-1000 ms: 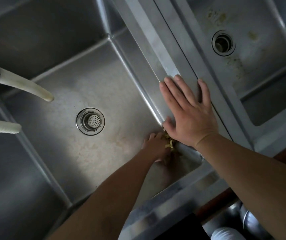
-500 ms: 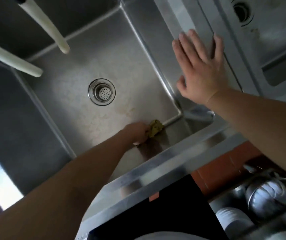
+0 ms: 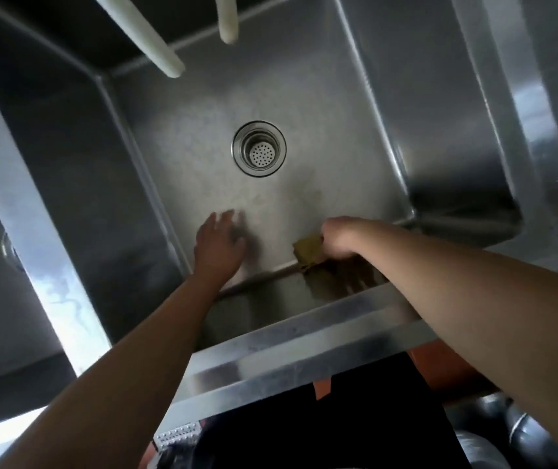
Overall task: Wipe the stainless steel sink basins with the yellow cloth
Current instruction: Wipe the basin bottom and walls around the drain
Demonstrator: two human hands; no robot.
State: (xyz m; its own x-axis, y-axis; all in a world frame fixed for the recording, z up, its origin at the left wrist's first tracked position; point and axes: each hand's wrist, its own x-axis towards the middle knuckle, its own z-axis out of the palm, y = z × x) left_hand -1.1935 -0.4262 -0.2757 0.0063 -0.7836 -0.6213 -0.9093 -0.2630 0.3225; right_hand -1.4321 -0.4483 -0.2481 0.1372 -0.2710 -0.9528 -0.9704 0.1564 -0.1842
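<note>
I look straight down into a stainless steel sink basin with a round drain strainer in its floor. The yellow cloth lies bunched against the near wall of the basin floor. My right hand reaches down into the basin and grips the cloth, fingers curled over it. My left hand is spread open over the basin floor to the left of the cloth, its fingers blurred, holding nothing.
Two white faucet spouts hang over the far side of the basin. Another basin lies to the left, behind a steel divider. The steel front rim runs below my arms. Metal pots sit under the counter at lower right.
My right hand left the divider ledge and came down onto the cloth. My left hand let go of the cloth and moved left, opening. The view shifted left over the basin.
</note>
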